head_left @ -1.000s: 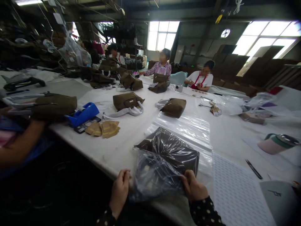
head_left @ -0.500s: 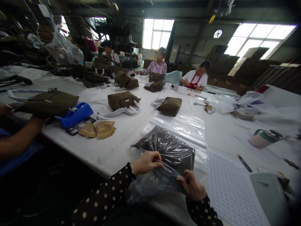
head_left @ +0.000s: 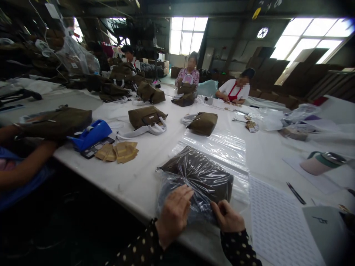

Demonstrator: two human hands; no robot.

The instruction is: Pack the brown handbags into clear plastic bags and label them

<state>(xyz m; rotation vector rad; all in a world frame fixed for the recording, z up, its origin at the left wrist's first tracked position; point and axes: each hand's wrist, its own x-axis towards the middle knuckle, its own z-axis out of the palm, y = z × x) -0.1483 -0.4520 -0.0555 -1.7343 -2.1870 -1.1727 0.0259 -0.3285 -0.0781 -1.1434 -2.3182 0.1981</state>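
A dark brown bag (head_left: 206,173) lies sealed inside a clear plastic bag (head_left: 177,192) at the near edge of a long white table (head_left: 155,155), directly in front of the person wearing the camera. The plastic's loose end hangs over the table edge. The left hand (head_left: 173,214) rests flat on that loose end, fingers spread and pressing down, not gripping. The right hand (head_left: 227,218) is just beside it, fingers curled and pinching a fold of the plastic.

Beyond the packed bag lies a flat stack of empty clear sleeves (head_left: 219,146); how many are in it cannot be told. To the right, a white dotted sheet (head_left: 277,225) reaches the near edge, with a dark pen (head_left: 296,193) past it. Bare tabletop lies to the left of the hands.

Farther out, two olive handbags (head_left: 146,117) (head_left: 203,123) sit mid-table, well apart from the hands. At the left edge are a blue tape dispenser (head_left: 91,133) and a small pile of tan paper tags (head_left: 119,152). A co-worker's arm (head_left: 24,162) rests there. Three more people (head_left: 235,88) sit at the far end.
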